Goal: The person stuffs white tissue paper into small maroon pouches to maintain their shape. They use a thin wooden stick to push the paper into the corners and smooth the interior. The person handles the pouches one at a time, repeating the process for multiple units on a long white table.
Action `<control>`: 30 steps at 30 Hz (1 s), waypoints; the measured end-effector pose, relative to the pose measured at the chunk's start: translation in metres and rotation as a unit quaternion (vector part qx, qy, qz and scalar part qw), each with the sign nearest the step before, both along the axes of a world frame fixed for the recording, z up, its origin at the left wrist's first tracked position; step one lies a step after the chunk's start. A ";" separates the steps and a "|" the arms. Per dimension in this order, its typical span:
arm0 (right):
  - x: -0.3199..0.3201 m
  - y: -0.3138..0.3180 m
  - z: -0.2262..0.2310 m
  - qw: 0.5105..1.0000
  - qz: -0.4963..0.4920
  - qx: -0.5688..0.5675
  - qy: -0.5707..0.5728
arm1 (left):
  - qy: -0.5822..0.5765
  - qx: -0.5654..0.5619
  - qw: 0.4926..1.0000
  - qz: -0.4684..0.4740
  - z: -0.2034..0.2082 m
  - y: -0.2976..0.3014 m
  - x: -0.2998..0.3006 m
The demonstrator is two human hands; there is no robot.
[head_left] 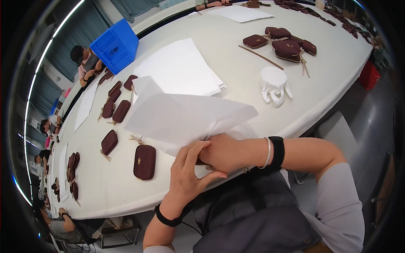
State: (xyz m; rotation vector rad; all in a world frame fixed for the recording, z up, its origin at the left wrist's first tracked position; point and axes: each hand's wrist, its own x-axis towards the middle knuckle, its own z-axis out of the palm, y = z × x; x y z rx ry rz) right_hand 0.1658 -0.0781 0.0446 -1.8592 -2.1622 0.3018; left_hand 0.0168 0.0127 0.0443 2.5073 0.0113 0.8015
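Clasping a mostly hidden dark pouch (201,162) in our left hand (185,170), at the white table edge (135,198), right hand (228,152) against it, grip unclear, tissue paper (181,116) bunched beyond, maroon zip pouch (144,162) to our left.

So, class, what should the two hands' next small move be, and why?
Probably the right hand should gather in a little more of the translucent white sheet: its near part is bunched there, most of it spreads loose above the table, and the left hand is cupped close by.
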 end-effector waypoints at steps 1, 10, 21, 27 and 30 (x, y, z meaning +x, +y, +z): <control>0.005 -0.010 -0.001 0.999 0.019 -0.038 -0.016 | 0.016 0.017 1.000 -0.004 -0.001 0.003 0.001; 0.042 -0.100 -0.007 0.934 -0.162 0.274 0.161 | 0.132 0.196 0.971 0.018 -0.003 0.004 0.007; 0.040 -0.056 -0.003 0.945 -0.052 0.314 0.073 | 0.238 0.182 0.944 -0.136 0.022 0.007 0.045; 0.035 -0.053 -0.010 0.971 -0.071 0.226 0.026 | 0.191 -0.032 0.979 -0.071 0.018 0.009 0.030; 0.029 -0.055 -0.016 0.953 -0.085 0.276 0.092 | 0.220 -0.079 0.972 0.020 0.038 -0.008 0.028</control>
